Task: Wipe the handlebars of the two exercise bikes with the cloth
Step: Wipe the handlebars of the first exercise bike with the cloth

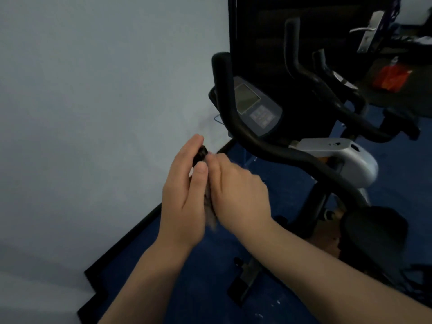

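Between the two hands, left of the near bike, the cloth (211, 216) was pressed nearly out of sight, only a blurred greyish tuft showing below the palms. A black handlebar end (201, 155) poked out above it, between the fingertips. The left hand (184, 195) was wrapped around that end from the left, thumb laid across the front, closed on it together with the cloth. The right hand (240, 190) closed in from the right, its fingers curled against the cloth and touching the left hand; how firmly it gripped could not be told through the motion blur.

Just right of the hands, the near bike's other handlebar (236, 118) swept up and away, with a grey console (256, 106) beside it and a silver housing (350, 157) further right. The black saddle (376, 230) sat near, at the right. The second bike's handlebars (311, 73) stood farther off, before a dark door with a metal handle (368, 31). The floor (210, 288) was blue, the wall (93, 90) at left pale.
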Tool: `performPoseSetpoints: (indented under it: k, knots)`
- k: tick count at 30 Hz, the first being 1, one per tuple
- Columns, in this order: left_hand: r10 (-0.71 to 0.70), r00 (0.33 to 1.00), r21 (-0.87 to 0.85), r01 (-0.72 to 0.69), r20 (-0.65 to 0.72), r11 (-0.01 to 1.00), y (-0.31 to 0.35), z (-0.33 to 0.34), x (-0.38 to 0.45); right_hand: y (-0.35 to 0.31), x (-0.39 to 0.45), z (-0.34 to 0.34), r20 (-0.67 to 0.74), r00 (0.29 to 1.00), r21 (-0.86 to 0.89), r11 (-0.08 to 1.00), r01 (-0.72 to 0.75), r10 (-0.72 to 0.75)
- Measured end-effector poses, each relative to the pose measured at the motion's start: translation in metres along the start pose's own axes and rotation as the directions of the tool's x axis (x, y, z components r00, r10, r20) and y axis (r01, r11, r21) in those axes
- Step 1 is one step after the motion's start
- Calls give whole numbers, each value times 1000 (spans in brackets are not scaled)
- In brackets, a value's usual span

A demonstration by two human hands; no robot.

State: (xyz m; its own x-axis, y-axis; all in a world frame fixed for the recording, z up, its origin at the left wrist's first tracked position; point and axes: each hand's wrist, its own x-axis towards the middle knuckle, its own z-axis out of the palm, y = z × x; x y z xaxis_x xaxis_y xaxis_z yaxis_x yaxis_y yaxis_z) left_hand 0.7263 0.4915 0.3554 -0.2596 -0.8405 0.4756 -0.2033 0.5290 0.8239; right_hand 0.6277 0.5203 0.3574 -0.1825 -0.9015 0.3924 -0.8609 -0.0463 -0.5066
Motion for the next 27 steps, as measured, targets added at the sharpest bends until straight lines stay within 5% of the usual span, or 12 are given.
performPoseSetpoints:
  k: [5, 10, 12, 15, 18, 22, 27]
  knots:
    - [264, 962, 290, -271, 65, 918, 1, 16, -1, 19, -17, -8, 78, 997, -82, 997, 7, 0]
    - [300, 954, 457, -277, 23, 845, 0, 33, -3, 48, -41, -34, 289, 947, -129, 975, 183, -139]
    - [288, 958, 501, -251, 3, 828, 1, 44, -6, 67, -43, -51, 480, 865, -139, 962, 237, -144]
    - [239, 971, 566, -209, 20, 798, 3, 62, -16, 98, -33, -78, 767, 619, -108, 917, 384, -169]
    - [178, 983, 580, -173, 50, 796, 8, 74, -29, 123, -14, -92, 875, 433, -80, 814, 575, -219]
    - [131, 991, 567, -124, 28, 814, 14, 81, -38, 142, 12, -104, 904, 350, -96, 683, 725, -244]
    - [128, 991, 623, -125, 40, 772, 18, 96, -59, 161, 26, -115, 879, 350, -182, 451, 874, -323]
